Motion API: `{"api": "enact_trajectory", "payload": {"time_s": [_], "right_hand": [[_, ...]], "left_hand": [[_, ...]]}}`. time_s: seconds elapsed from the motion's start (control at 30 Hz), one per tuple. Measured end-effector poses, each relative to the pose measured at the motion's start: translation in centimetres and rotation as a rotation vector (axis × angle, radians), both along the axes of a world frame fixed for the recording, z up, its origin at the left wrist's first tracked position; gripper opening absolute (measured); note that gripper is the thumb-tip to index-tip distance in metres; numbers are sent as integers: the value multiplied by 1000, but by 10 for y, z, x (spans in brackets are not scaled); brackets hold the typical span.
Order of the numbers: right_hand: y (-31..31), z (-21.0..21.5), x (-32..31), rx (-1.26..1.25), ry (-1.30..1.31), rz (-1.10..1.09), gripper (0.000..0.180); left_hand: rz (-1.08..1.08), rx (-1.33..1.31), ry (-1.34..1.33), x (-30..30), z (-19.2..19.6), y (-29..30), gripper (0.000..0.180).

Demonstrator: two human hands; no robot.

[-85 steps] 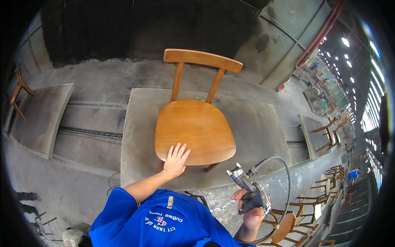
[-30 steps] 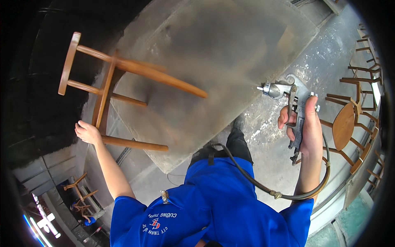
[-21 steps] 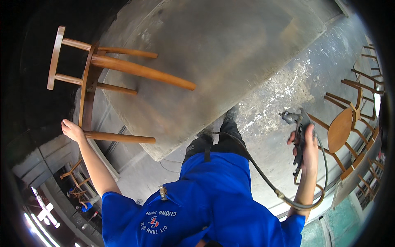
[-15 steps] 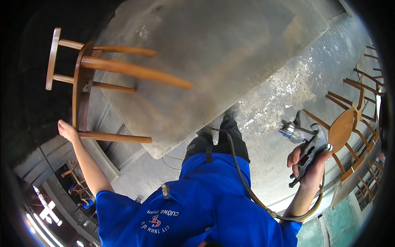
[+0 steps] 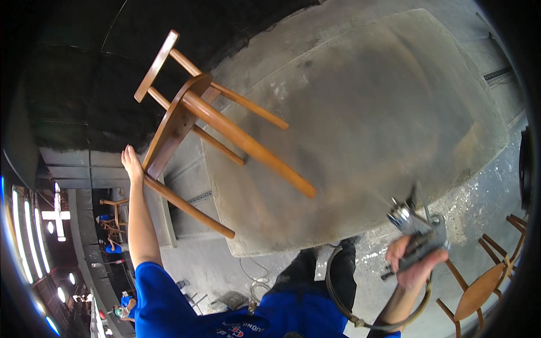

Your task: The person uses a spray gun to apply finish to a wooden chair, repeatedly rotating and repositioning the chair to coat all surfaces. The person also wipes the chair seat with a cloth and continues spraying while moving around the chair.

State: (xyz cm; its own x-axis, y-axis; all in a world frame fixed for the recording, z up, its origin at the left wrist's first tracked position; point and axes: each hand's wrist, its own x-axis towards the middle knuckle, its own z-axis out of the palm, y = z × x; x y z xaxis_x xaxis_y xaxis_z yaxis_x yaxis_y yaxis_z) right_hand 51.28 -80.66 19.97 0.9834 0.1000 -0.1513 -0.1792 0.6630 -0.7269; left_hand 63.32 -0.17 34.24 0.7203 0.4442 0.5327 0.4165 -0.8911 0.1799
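Observation:
A brown wooden chair (image 5: pixel 236 135) is tilted at the left, its legs pointing down and right and its backrest toward the upper left. My left hand (image 5: pixel 133 162) grips the edge of its seat beside one leg, with the fingers partly hidden behind the wood. At the right, my right hand (image 5: pixel 414 265) is closed around a metal spray gun (image 5: pixel 420 228). Its nozzle faces up and left, toward the chair's side. A hose (image 5: pixel 333 284) runs from the gun past my legs.
A large worn grey slab (image 5: pixel 360 129) spreads ahead of me, with a dark wall (image 5: pixel 73 101) at the far left. More wooden chairs (image 5: pixel 479 290) stand at the lower right. Another person in blue (image 5: pixel 128 307) shows at the lower left.
My view has turned, shifting the chair and my left hand rightward in the picture. The chair's legs now slant more steeply downward. Both hands keep their hold.

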Motion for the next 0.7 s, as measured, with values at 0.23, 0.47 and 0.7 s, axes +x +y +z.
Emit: {"api": "enact_trajectory", "payload": {"time_s": [0.23, 0.47, 0.7], "right_hand": [[85, -16, 108, -259, 17, 12, 84], [118, -45, 120, -395, 72, 133, 47], [95, -88, 73, -652, 239, 124, 44]], "left_hand": [[65, -88, -2, 1, 13, -21, 65], [-7, -39, 11, -11, 8, -23, 62], [-7, -13, -5, -12, 1, -30, 58]]}}
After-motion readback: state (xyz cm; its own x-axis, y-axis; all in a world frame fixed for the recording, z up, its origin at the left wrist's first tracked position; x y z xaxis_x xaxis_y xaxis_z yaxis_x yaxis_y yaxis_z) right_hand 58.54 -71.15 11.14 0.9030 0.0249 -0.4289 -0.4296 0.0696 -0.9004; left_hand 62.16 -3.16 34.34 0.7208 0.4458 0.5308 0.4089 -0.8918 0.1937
